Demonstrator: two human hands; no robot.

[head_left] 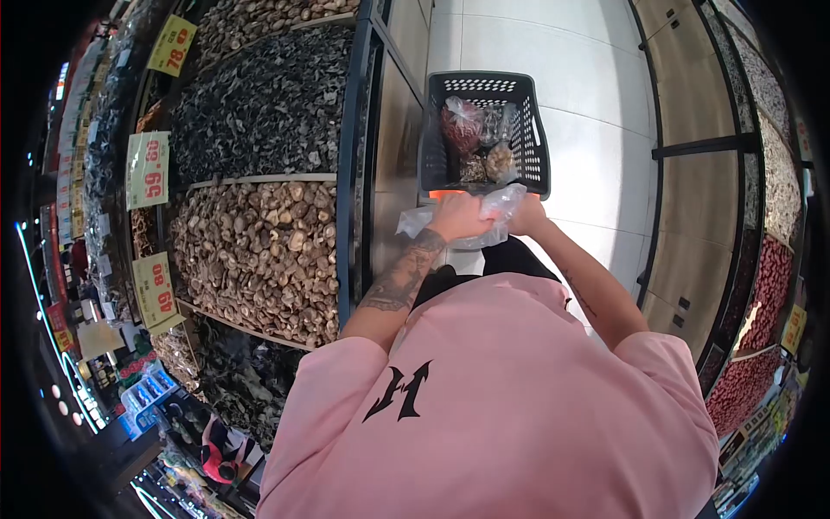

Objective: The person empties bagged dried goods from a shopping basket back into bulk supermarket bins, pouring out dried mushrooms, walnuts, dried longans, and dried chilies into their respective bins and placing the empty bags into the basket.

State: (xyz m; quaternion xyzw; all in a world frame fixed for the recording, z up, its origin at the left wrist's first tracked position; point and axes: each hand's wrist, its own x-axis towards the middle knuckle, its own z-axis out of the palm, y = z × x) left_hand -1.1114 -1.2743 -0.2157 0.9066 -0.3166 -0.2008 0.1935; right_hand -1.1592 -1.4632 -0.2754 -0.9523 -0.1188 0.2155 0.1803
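My left hand [462,216], at the end of a tattooed forearm, is closed on a crumpled clear plastic bag [510,201]. Part of the bag sticks out on the left of that hand, and more of it bunches between both hands. My right hand [526,216] is closed at the bag's other side, its fingers largely hidden by the plastic. Just beyond both hands is a dark shopping basket [542,164] with an orange strip at its near edge, partly covered by my hands. Inside lie a bag of red goods [462,125] and several other clear bags of dried goods.
On the left, a raised bin holds dried mushrooms [259,251], with black dried fungus [259,104] beside it. Price signs [149,170] stand along its far side. Wooden cabinets [700,203] with red goods [765,294] above line the right. Pale floor tiles [596,164] run between. Another person [218,458] is at lower left.
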